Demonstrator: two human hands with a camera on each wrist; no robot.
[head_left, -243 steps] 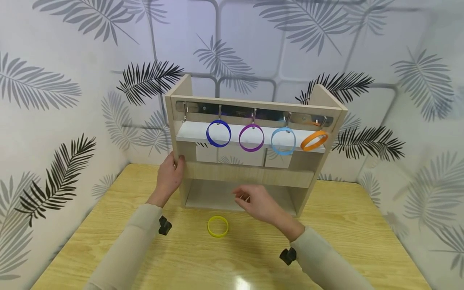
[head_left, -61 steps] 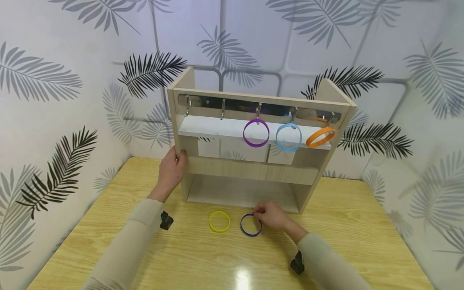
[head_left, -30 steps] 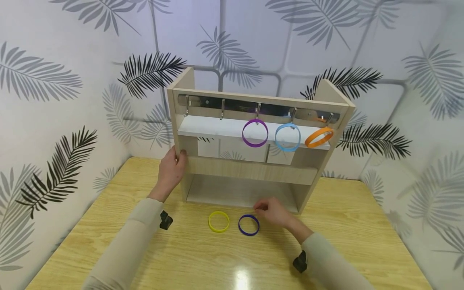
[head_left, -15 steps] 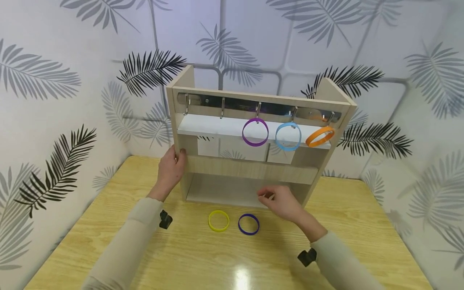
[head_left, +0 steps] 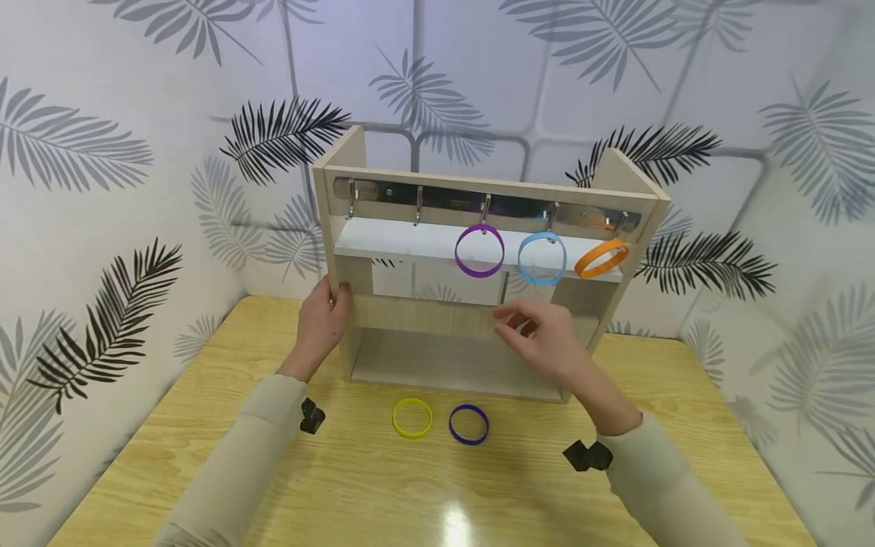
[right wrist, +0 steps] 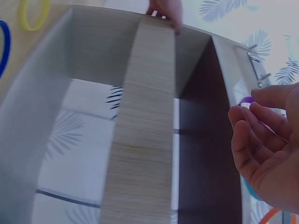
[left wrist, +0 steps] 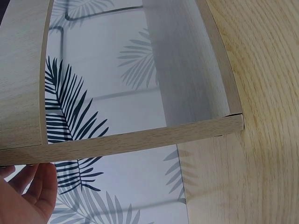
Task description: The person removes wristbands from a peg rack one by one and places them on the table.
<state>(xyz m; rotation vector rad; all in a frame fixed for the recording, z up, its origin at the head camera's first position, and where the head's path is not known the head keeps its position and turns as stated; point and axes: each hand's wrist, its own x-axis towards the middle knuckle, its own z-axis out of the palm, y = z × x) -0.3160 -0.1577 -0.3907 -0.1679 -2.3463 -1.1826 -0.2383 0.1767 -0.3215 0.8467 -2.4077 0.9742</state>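
Observation:
My left hand (head_left: 323, 323) grips the left side panel of a small wooden shelf rack (head_left: 472, 319); in the left wrist view its fingers (left wrist: 44, 184) curl around the panel's edge. In mid-air before the rack's lower board is my right hand (head_left: 543, 338), loosely curled, holding nothing. A purple silicone wristband (head_left: 480, 251) hangs from the middle hook just above it. Light blue (head_left: 542, 259) and orange wristbands (head_left: 602, 259) hang on the two hooks to the right. On the table lie a yellow wristband (head_left: 412, 418) and a dark blue wristband (head_left: 469, 425).
The metal hook rail (head_left: 437, 199) runs along the rack's top front, its two left hooks bare. A white shelf (head_left: 396, 240) sits behind the hanging bands. The rack stands on a wood-grain table (head_left: 383, 486) against a leaf-patterned wall (head_left: 465, 76).
The dark blue wristband went from the second hook to the table beside the yellow one. My right hand let it go, then rose toward the hooks. My left hand stayed on the panel.

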